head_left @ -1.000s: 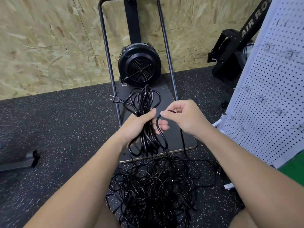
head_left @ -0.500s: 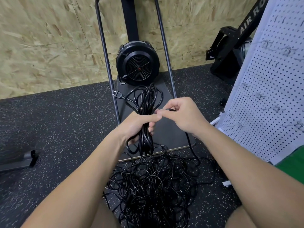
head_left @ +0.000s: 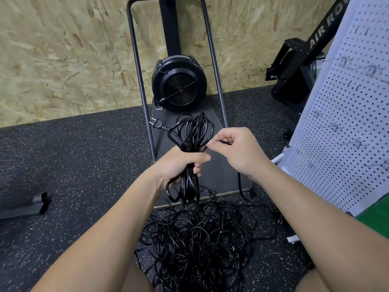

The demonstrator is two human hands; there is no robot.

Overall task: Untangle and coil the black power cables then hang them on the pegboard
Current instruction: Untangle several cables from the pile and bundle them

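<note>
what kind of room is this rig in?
Probably a gym or a workshop corner with gym gear: speckled rubber floor, a fan-wheel exercise machine, a black rail lettered "AIR RO...", bare chipboard wall, and a white pegboard with hooks.

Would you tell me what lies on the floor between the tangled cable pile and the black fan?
In the head view, a dark platform board lies between the cable pile and the fan; the left hand holds a coiled bundle above it.

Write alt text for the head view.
The left hand grips a coiled black cable bundle while the right hand pinches a strand beside it, above a tangled cable pile on the floor; a white pegboard stands right.
</note>
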